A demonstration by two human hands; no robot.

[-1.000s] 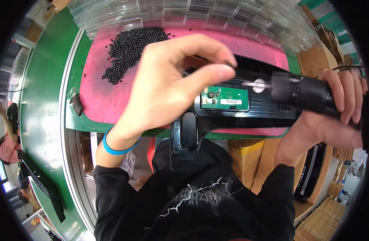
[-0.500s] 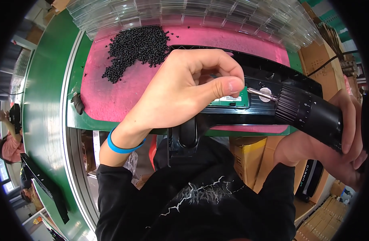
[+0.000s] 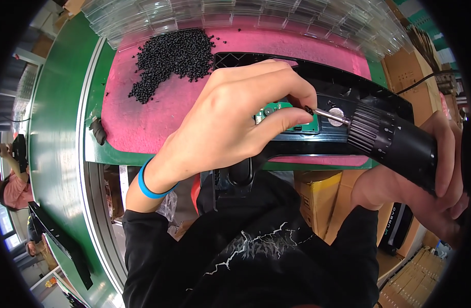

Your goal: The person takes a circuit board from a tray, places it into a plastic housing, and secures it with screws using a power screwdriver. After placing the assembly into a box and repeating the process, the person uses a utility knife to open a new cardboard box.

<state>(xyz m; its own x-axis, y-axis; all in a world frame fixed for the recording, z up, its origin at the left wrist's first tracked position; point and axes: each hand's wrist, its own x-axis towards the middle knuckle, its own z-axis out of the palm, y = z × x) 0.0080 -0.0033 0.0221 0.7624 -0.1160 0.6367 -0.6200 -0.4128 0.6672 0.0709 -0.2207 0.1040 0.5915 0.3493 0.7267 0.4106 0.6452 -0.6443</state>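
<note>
My right hand [image 3: 443, 164] is wrapped round a black electric screwdriver [image 3: 389, 141], its metal bit pointing left. At the tip of the bit, my left hand [image 3: 240, 108] pinches a small black screw [image 3: 309, 110] between thumb and forefinger. Beneath the hands lies a long black plastic housing [image 3: 358, 87] with a green circuit board [image 3: 281, 109] set in it, partly hidden by my left fingers. A round silvery disc [image 3: 336, 115] shows on the housing just behind the bit. A black bracket-like part [image 3: 240, 172] extends from the near side of the housing.
A heap of small black screws [image 3: 174, 56] lies on the pink mat [image 3: 128, 128]. Clear plastic bins [image 3: 235, 15] line the back, with cardboard boxes [image 3: 407, 72] at right. A dark lump [image 3: 97, 131] sits by the mat's left edge. Another person [image 3: 15, 185] is at far left.
My left fingertips have opened slightly at the bit, so the screw between them now shows. The screwdriver has shifted a little to the left.
</note>
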